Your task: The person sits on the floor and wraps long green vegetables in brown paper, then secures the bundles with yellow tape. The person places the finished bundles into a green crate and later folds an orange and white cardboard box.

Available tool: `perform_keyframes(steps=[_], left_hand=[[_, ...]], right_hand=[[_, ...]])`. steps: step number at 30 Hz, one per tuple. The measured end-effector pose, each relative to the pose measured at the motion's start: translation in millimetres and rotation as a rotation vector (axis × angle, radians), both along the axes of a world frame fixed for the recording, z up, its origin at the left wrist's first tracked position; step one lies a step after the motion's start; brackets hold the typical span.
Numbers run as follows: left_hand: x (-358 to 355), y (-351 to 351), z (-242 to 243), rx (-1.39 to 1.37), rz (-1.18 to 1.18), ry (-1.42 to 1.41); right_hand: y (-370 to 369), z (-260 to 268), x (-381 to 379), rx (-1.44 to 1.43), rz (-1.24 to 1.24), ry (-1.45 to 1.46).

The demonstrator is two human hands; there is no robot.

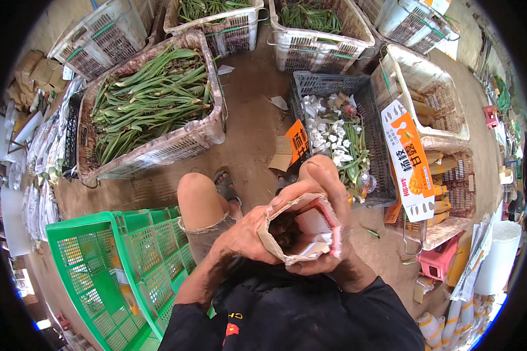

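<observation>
Both my hands grip a rolled cardboard sleeve (270,245) above my lap, its open end facing up towards me. My left hand (248,237) wraps around its left side. On the right side my right hand (322,188) closes around it, with fingers also under the near rim. Inside the roll show a dark, root-like clump (285,230) and some white paper (318,241); whatever lies deeper is hidden. The rim is rough-edged, with red along its right inner wall. Beyond my knees lies a flat piece of printed orange cardboard (298,140) on the floor.
A dirty white crate (202,142) of green leafy plants stands ahead left. A dark crate (379,175) with crumpled paper and leaves is ahead right, a printed carton (408,162) leaning beside it. Green crates (123,219) stand at my left, a pink stool (439,259) at right.
</observation>
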State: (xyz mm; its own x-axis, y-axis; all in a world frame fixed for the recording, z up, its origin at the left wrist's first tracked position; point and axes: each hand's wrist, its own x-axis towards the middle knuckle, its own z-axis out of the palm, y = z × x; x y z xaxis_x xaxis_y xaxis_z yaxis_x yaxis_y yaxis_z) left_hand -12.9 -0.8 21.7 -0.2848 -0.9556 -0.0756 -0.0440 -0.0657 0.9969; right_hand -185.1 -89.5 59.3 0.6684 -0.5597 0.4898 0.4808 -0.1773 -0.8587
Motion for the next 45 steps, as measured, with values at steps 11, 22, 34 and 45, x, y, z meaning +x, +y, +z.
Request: perform_keyframes(steps=[11,22,34,45], left_hand=[[-27.2,10.4,-3.5,-0.254,0.048,0.431],[-28.7,21.1,-31.4,-0.368,0.093,0.166],[-38.3,27.0,-29.4,-0.356,0.148,0.217],[-29.4,1.6,-2.3,-0.226,0.039,0.306]], right_hand=[[36.2,-31.1,-13.7,-0.015,0.092,0.218],[45.0,-32.2,-9.9,0.05,0.059,-0.044],[39.4,-18.8,-20.8,0.129,0.209,0.126],[30.0,-23.6,0.0,-0.023,0.135,-0.041]])
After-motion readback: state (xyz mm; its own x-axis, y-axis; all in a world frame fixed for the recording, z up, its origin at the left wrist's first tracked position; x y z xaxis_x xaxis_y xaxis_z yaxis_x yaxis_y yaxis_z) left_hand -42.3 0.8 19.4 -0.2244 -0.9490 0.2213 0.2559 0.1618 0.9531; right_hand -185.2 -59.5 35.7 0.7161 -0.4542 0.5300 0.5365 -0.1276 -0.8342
